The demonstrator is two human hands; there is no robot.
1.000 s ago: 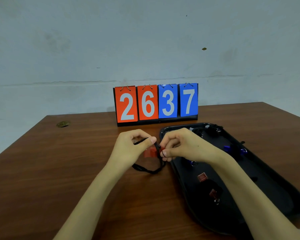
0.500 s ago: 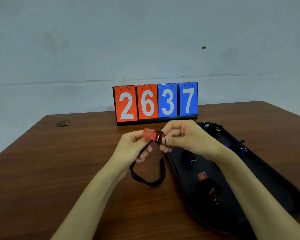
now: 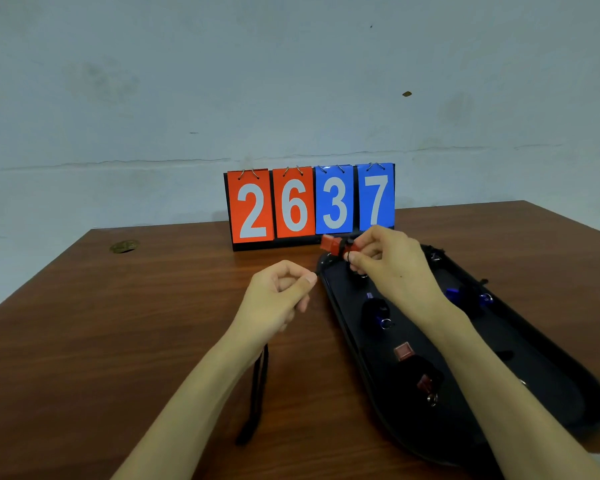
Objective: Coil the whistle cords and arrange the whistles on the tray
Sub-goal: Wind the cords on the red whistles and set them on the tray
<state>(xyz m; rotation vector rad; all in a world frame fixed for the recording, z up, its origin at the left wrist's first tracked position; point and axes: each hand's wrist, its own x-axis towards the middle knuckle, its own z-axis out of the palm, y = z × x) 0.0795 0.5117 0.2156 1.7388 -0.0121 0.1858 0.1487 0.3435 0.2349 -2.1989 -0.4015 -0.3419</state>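
Observation:
My right hand (image 3: pixel 392 268) pinches a red whistle (image 3: pixel 329 244) above the far end of the black tray (image 3: pixel 551 379). A few turns of black cord wrap the whistle's body. My left hand (image 3: pixel 278 299) is closed on the black cord (image 3: pixel 257 393), which hangs below my wrist as a long loop down to the table. On the tray lie a blue whistle with coiled cord (image 3: pixel 376 311), a dark red whistle with coiled cord (image 3: pixel 413 365) and another blue whistle (image 3: pixel 465 296) on the right side.
A flip scoreboard reading 2637 (image 3: pixel 310 206) stands at the back of the brown wooden table (image 3: pixel 136 323). A round cable hole (image 3: pixel 123 246) sits at the far left. The grey wall is behind.
My right hand lifted the red whistle and carried it right, over the tray's far end. My left hand dropped away from it, and the cord loop now hangs long beneath my wrist.

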